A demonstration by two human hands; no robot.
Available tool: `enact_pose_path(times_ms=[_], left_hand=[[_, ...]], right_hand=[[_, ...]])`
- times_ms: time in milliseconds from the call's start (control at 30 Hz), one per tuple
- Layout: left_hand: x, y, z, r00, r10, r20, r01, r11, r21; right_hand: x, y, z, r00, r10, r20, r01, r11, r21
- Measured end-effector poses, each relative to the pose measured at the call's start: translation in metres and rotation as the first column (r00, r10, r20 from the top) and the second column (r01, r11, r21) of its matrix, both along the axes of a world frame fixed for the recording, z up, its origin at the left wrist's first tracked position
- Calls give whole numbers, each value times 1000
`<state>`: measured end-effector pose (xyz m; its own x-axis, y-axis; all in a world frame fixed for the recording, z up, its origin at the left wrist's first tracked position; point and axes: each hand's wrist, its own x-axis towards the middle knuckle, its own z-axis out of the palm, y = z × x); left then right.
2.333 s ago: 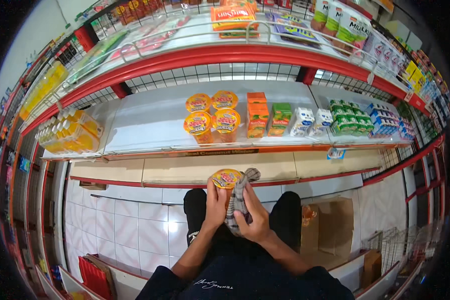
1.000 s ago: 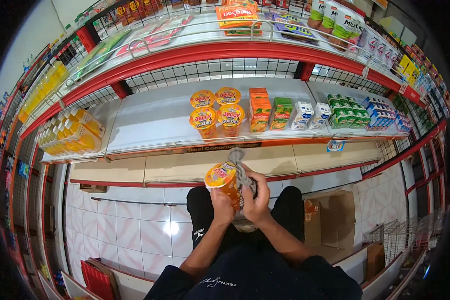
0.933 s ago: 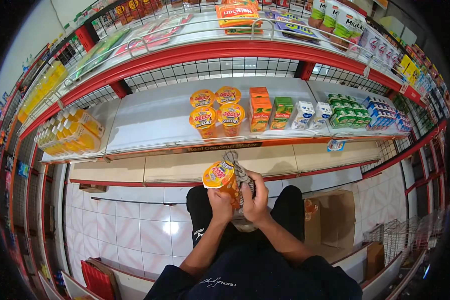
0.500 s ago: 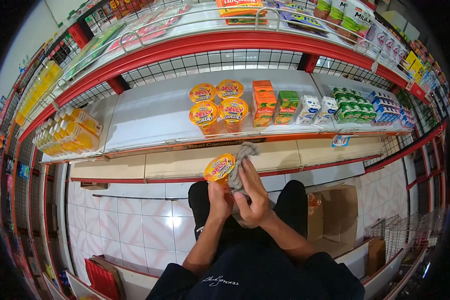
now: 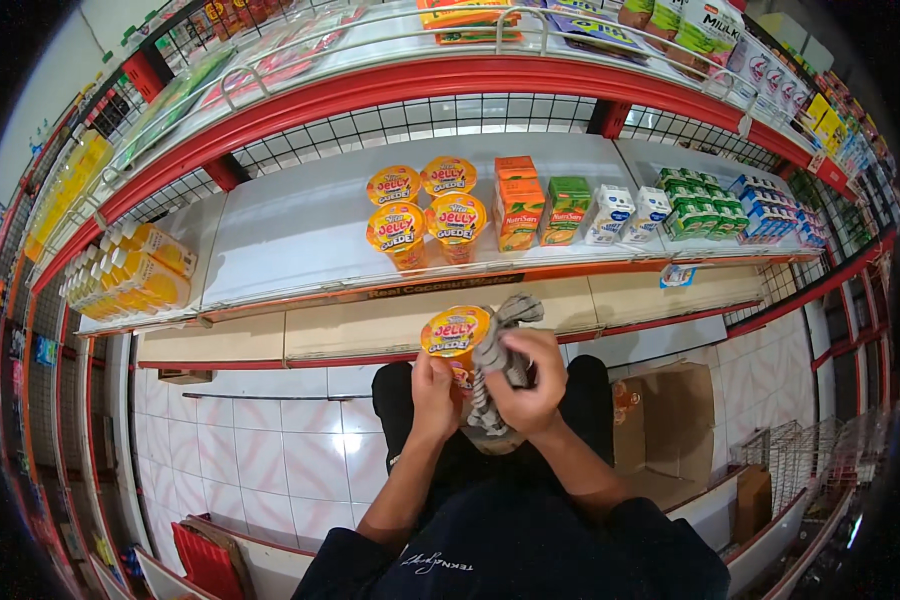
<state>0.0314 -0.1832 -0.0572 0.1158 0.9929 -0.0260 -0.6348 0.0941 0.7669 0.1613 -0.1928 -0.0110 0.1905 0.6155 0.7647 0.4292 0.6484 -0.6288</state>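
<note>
An orange-lidded jelly cup is held over my lap, in front of the lower shelf. My left hand grips its left side, thumb up near the rim. In my right hand is a crumpled grey cloth, pressed against the cup's right side and hanging down below it. The cloth hides part of the cup. Beyond my hands, several matching jelly cups stand in two rows on the white shelf.
Right of the cups stand orange juice cartons, a green carton, small white cartons and green carton packs. Yellow bottles fill the left end. A red-edged shelf overhangs. An open cardboard box sits on the floor at right.
The cup has shifted slightly right and turned more upright. My right hand and the cloth have moved a little right, and the cloth has bunched differently. The shelf appears shifted slightly left.
</note>
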Motion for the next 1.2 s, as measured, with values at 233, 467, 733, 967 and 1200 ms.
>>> enact_pose_path(times_ms=[233, 467, 733, 967, 1200], left_hand=[[2, 4, 6, 905, 93, -415, -43, 991, 130], [5, 6, 15, 991, 128, -42, -126, 991, 37], [2, -2, 22, 945, 97, -313, -117, 992, -45], [-4, 0, 9, 991, 101, -93, -99, 995, 26], [-19, 7, 15, 939, -3, -344, 116, 944, 309]], right_hand=[[-17, -7, -8, 995, 98, 30, -91, 978, -187], [-15, -10, -11, 977, 197, 80, -173, 955, -239], [-18, -16, -17, 926, 150, 347, -123, 987, -99], [-8, -13, -27, 994, 66, -83, -85, 962, -260], [23, -10, 8, 979, 153, -133, -172, 974, -147]])
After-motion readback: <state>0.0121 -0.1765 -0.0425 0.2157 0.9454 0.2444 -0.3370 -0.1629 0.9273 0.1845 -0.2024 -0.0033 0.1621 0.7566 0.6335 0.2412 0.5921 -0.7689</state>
